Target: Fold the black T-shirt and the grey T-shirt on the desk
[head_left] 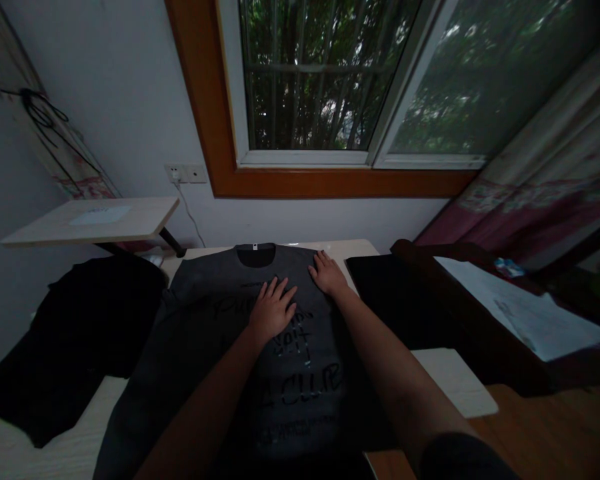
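A dark grey T-shirt [200, 320] with black lettering lies spread on the pale wooden table [347, 250], its neckline toward the wall. My left hand [273, 310] rests flat on the upper chest, over part of the print, with fingers spread. Up by the shoulder to the right of the collar lies my right hand [327, 273], palm down and fingers stretched out. Neither hand grips the cloth. My forearms cover parts of the shirt's body, and its lower end runs out of view.
Dark folded cloth [105, 313] lies at the left, partly below a raised wooden shelf [95, 220] with a paper on it. Another black cloth [400, 300] lies at the right, beside dark furniture bearing a white sheet [520, 307]. Behind are a wall socket [185, 174] and a window [330, 80].
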`<state>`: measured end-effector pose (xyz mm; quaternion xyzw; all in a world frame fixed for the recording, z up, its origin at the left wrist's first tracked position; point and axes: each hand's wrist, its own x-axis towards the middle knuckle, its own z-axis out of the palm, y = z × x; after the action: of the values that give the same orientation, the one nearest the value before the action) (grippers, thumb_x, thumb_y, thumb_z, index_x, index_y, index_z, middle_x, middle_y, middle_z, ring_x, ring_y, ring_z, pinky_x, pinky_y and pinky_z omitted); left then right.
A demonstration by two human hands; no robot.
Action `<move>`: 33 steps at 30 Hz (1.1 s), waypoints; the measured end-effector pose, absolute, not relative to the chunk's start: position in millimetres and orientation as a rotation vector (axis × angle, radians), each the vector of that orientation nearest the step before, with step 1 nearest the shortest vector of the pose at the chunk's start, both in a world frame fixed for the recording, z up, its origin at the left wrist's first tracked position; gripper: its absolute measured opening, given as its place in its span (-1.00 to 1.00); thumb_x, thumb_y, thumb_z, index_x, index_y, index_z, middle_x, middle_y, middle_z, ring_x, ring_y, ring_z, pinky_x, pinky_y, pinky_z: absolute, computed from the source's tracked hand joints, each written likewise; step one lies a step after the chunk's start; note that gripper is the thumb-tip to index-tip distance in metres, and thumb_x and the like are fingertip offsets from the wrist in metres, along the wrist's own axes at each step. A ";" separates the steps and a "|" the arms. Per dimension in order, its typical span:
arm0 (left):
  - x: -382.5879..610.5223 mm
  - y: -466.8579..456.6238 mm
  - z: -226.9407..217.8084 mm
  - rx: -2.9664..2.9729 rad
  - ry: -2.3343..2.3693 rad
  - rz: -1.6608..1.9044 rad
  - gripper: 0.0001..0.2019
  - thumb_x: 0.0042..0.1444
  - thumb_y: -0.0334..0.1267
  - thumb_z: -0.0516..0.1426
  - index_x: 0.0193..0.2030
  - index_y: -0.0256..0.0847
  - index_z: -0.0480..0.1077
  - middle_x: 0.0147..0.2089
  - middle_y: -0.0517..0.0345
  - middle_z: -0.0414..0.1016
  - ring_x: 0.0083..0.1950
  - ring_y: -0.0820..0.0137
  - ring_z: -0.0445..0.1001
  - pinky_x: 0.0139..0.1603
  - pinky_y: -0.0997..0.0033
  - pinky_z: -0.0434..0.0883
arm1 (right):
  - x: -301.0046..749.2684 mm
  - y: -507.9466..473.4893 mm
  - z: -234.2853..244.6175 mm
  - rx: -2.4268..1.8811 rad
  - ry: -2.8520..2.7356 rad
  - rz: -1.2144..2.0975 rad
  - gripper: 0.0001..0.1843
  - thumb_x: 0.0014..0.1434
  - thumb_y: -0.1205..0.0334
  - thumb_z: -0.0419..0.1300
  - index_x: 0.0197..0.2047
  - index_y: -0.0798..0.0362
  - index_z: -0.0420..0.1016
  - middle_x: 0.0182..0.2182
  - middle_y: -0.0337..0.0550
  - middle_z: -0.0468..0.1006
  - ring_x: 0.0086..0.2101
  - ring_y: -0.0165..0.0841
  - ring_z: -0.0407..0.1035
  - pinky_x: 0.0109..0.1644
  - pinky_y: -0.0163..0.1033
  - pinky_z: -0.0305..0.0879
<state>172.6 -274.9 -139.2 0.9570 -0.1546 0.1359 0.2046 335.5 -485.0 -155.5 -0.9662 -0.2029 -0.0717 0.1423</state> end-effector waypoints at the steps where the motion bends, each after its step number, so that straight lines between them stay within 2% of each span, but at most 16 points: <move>1: 173.4 -274.3 -139.6 2.676 -0.425 0.379 -0.52 0.32 -0.11 0.08 0.37 0.06 0.30 0.49 0.04 0.17 0.53 0.04 0.04 0.50 -0.17 -0.02 | 336.7 -486.4 -155.8 -2.774 -0.593 -0.206 -0.32 0.44 0.00 -0.12 0.42 0.32 0.17 0.45 0.21 0.05 0.45 -0.05 -0.15 0.47 0.15 -0.14; 4: 175.9 -273.2 -140.9 2.696 -0.401 0.383 -0.54 0.32 -0.12 0.08 0.35 0.04 0.33 0.49 0.02 0.16 0.51 0.08 0.07 0.50 -0.11 0.00 | 337.6 -494.9 -156.2 -2.666 -0.611 -0.212 -0.35 0.43 0.05 -0.14 0.40 0.31 0.22 0.43 0.20 0.11 0.43 -0.08 -0.06 0.47 0.09 -0.07; 9: 178.2 -272.2 -141.6 2.689 -0.388 0.388 -0.58 0.33 -0.18 0.08 0.31 0.08 0.36 0.44 0.07 0.24 0.46 0.16 0.16 0.50 -0.03 0.02 | 323.7 -517.7 -158.8 -2.451 -0.510 -0.269 -0.36 0.42 0.02 -0.18 0.39 0.17 0.25 0.37 0.13 0.27 0.35 -0.13 0.15 0.45 0.07 0.05; 12: 181.3 -270.7 -141.2 2.663 -0.353 0.396 -0.59 0.32 -0.19 0.08 0.30 0.02 0.37 0.40 0.03 0.28 0.38 0.16 0.23 0.43 0.03 0.14 | 302.7 -529.2 -161.3 -2.409 -0.494 -0.286 -0.35 0.43 -0.03 -0.20 0.38 0.14 0.26 0.33 0.13 0.33 0.32 -0.13 0.21 0.43 0.07 0.10; 15: 189.5 -268.9 -141.7 2.641 -0.154 0.415 -0.59 0.31 -0.19 0.09 0.28 -0.08 0.37 0.31 -0.05 0.35 0.31 0.15 0.28 0.34 0.11 0.24 | 274.4 -538.2 -161.8 -2.410 -0.554 -0.309 -0.36 0.45 -0.08 -0.20 0.39 0.08 0.25 0.33 0.11 0.34 0.32 -0.13 0.21 0.42 0.10 0.11; 19: 207.0 -268.3 -141.2 2.595 0.083 0.425 -0.55 0.28 -0.12 0.13 0.27 -0.15 0.36 0.22 -0.11 0.40 0.27 0.11 0.30 0.31 0.11 0.26 | 235.5 -550.6 -158.7 -2.490 -0.595 -0.308 -0.36 0.45 -0.09 -0.16 0.43 0.08 0.17 0.35 0.13 0.29 0.34 -0.12 0.17 0.43 0.10 0.10; 22: 219.6 -271.1 -137.8 2.535 0.225 0.357 -0.49 0.22 -0.10 0.19 0.28 -0.17 0.34 0.24 -0.16 0.39 0.28 0.05 0.31 0.28 0.08 0.27 | 213.1 -559.6 -156.1 -2.539 -0.602 -0.297 -0.32 0.42 -0.06 -0.05 0.46 0.13 0.09 0.37 0.18 0.24 0.35 -0.09 0.15 0.44 0.10 0.09; 25: 226.9 -278.2 -134.0 2.485 0.278 0.296 -0.43 0.16 -0.14 0.24 0.30 -0.21 0.30 0.19 -0.22 0.44 0.21 0.05 0.39 0.22 0.09 0.32 | 200.5 -565.3 -155.3 -2.534 -0.594 -0.270 -0.22 0.32 0.04 0.08 0.50 0.15 -0.03 0.38 0.20 0.21 0.35 -0.07 0.15 0.42 0.10 0.11; 30: 225.4 -297.1 -131.6 2.414 0.198 0.206 -0.32 0.09 -0.16 0.30 0.34 -0.20 0.24 0.09 -0.16 0.54 0.11 0.14 0.52 0.14 0.22 0.38 | 197.0 -566.6 -156.5 -2.472 -0.505 -0.282 -0.11 0.20 0.21 0.10 0.53 0.07 -0.13 0.33 0.13 0.31 0.28 -0.10 0.25 0.34 0.08 0.22; 33: 223.3 -305.3 -131.3 2.355 0.165 0.190 -0.39 0.14 -0.24 0.25 0.33 -0.16 0.25 -0.03 -0.01 0.58 0.02 0.23 0.56 0.09 0.29 0.41 | 197.2 -566.6 -155.1 -2.461 -0.455 -0.335 -0.17 0.22 0.20 0.09 0.51 0.03 -0.06 0.22 0.09 0.43 0.20 -0.09 0.31 0.28 0.09 0.27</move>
<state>223.3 -305.3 -131.3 0.9209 0.0645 0.0742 0.3773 197.2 -566.6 -155.1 -0.9288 -0.1716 -0.1265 0.3032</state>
